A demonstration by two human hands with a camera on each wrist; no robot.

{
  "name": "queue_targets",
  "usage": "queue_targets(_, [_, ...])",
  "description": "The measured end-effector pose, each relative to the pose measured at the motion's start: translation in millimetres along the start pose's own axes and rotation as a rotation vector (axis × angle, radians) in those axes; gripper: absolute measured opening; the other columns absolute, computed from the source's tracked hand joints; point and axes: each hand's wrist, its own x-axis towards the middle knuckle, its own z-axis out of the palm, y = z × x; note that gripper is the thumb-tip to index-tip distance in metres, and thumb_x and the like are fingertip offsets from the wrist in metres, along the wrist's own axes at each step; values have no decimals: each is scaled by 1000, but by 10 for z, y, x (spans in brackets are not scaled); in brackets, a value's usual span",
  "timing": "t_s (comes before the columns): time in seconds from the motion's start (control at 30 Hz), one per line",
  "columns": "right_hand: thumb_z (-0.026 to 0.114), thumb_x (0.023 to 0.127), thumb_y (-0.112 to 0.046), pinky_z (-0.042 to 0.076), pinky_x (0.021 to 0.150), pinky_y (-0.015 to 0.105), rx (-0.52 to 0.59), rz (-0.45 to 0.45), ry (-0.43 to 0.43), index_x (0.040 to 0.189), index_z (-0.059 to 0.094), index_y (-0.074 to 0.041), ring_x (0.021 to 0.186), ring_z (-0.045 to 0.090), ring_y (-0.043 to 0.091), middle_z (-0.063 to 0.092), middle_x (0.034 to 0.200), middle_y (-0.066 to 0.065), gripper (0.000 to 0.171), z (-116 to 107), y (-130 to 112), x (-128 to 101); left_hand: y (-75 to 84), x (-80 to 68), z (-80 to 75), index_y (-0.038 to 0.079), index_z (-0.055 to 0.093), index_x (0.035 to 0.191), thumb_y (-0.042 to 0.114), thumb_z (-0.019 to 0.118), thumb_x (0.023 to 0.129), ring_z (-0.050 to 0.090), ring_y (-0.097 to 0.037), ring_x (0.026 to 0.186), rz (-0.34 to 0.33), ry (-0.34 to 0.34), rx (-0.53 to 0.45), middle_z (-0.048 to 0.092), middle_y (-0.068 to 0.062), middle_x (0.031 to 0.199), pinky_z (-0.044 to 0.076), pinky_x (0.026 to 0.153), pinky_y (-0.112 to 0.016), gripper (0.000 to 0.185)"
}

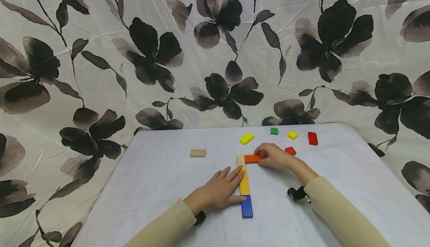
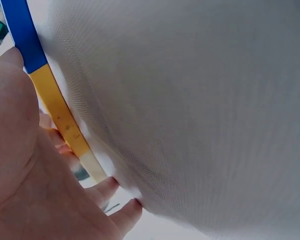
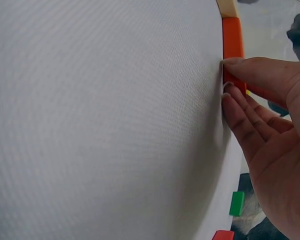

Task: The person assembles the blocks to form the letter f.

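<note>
A column of flat blocks lies on the white-covered table: a blue block (image 1: 247, 207) nearest, a yellow-orange block (image 1: 244, 184) beyond it, then a pale wooden block (image 1: 240, 161) at the far end. From the top of the column an orange block (image 1: 251, 159) points right, its left end against the pale one. My right hand (image 1: 273, 155) pinches the orange block's right end between thumb and fingers, clearest in the right wrist view. My left hand (image 1: 220, 189) lies spread along the column's left side, thumb touching the blue block and fingertips at the yellow-orange one.
A tan block (image 1: 198, 153) lies to the left. Toward the back lie a yellow block (image 1: 246, 138), a green block (image 1: 274, 131), a smaller yellow block (image 1: 292, 135), a red block (image 1: 312, 138) and another red piece (image 1: 290, 150) beside my right wrist. A flowered cloth (image 1: 221, 53) hangs behind the table.
</note>
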Motion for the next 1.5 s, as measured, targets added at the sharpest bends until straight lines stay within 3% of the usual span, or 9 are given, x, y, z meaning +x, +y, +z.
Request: queue_targets(1.5, [77,92,-11,54,84,33,88,76,-20,123,68,-4,87,56,19,63,102,6,33,-3,-6,-20,23,-2,-64,22,19,166,77,38,96,22,-34,155,-10,-17,-8,9,3,173,27,121,-57,91])
